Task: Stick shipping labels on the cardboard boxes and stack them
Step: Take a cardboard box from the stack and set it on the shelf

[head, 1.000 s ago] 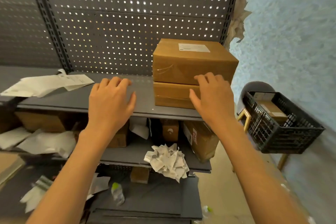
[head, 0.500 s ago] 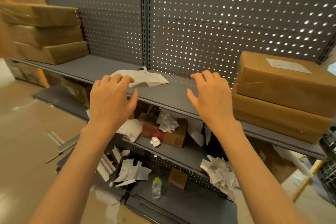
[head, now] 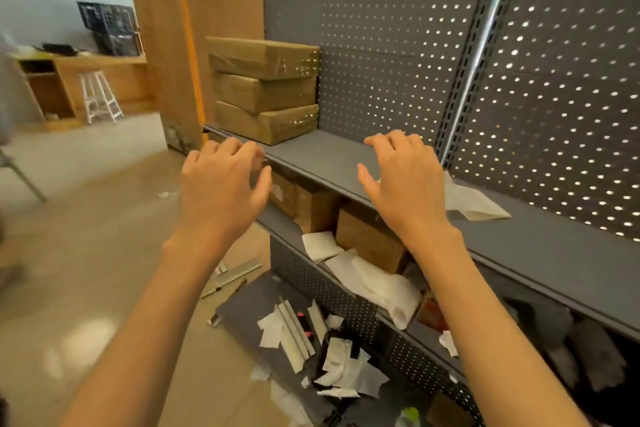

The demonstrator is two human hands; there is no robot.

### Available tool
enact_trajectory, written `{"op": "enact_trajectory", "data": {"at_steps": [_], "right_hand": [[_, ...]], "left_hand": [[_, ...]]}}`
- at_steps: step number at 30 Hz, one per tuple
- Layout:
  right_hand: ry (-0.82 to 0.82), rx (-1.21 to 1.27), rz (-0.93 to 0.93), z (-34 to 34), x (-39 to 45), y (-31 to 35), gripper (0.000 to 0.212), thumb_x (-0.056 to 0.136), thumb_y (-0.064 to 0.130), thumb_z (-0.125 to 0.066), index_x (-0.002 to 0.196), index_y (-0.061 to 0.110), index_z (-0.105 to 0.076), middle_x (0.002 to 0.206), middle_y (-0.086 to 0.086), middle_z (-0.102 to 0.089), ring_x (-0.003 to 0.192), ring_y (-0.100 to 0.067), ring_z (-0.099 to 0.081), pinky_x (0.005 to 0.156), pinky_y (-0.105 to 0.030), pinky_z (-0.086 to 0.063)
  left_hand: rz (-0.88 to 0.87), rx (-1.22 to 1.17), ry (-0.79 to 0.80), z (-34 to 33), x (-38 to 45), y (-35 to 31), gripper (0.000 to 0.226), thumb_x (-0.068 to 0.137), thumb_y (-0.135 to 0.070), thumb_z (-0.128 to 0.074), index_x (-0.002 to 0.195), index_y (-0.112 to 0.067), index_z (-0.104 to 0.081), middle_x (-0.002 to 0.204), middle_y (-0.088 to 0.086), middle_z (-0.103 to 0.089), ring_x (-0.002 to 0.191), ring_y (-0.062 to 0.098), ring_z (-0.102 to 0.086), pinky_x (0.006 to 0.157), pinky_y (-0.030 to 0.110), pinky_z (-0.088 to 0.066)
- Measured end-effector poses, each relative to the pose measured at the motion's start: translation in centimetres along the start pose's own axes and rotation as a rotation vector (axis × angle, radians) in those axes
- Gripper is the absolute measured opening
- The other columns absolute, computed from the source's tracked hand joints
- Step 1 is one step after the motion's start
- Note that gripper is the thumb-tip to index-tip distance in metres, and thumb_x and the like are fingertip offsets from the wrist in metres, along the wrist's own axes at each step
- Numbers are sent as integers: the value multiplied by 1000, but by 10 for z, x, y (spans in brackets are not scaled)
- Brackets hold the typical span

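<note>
Three brown cardboard boxes [head: 265,95] stand stacked at the left end of the grey top shelf [head: 329,156], against the perforated back panel. No label shows on their visible faces. My left hand [head: 223,184] hovers in front of the shelf's edge, fingers curled and apart, holding nothing. My right hand [head: 405,177] hovers over the shelf to the right of the stack, fingers spread and empty. A sheet of white label paper [head: 474,201] lies on the shelf just right of my right hand.
The lower shelf holds more cardboard boxes [head: 367,239] and crumpled white paper [head: 377,284]. Paper scraps and metal strips [head: 294,333] litter the bottom shelf and floor. A wooden pillar [head: 194,38] rises left of the stack. A white stool [head: 100,97] and black crates [head: 109,28] stand far left.
My view has swung left along the shelf. The labelled stack of two boxes has gone out of sight on the right, and the stack of three boxes is now ahead. Both hands stay empty.
</note>
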State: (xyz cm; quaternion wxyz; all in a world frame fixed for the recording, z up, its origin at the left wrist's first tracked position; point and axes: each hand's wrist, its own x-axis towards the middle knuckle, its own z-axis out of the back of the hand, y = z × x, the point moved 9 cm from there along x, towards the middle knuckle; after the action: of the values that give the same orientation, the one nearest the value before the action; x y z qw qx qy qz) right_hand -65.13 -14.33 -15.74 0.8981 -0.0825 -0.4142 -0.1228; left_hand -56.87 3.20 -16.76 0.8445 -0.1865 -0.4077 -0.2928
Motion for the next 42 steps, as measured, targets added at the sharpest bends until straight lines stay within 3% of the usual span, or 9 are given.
{"op": "enact_trajectory", "data": {"at_steps": [11,27,34,42], "right_hand": [[-28,136,103,-90,95,120,27,84,24,-65,104,7,-64,94,-12,-64,89,-32,-58,73,-39,-46],[-141,185,142,-259,288,206,25,83,24,-64,103,8,-65,92,-13,-63,86,-32,-58,72,-39,-45],[-157,175,122,-316,352,227,28,87,25,-60,110,9,-62,102,-12,-63,95,-29,-55,81,-39,-44],[-357,55,5,-349,402,231,25,87,26,-61,105,9,-65,101,-11,-65,96,-27,-58,81,-36,-47]], "left_hand": [[79,112,-10,-32,48,142,20,85,-27,-63,95,-10,-67,90,13,-66,82,36,-59,66,38,-44],[52,129,-113,-157,203,298,22,87,-30,-60,100,-14,-67,93,7,-68,83,30,-61,70,38,-46],[14,58,-107,-211,261,349,25,88,-33,-55,102,-15,-66,94,7,-67,86,30,-61,72,39,-47],[-93,-195,-116,-292,340,382,29,88,-35,-51,101,-14,-66,95,7,-67,87,30,-60,70,37,-45]]}}
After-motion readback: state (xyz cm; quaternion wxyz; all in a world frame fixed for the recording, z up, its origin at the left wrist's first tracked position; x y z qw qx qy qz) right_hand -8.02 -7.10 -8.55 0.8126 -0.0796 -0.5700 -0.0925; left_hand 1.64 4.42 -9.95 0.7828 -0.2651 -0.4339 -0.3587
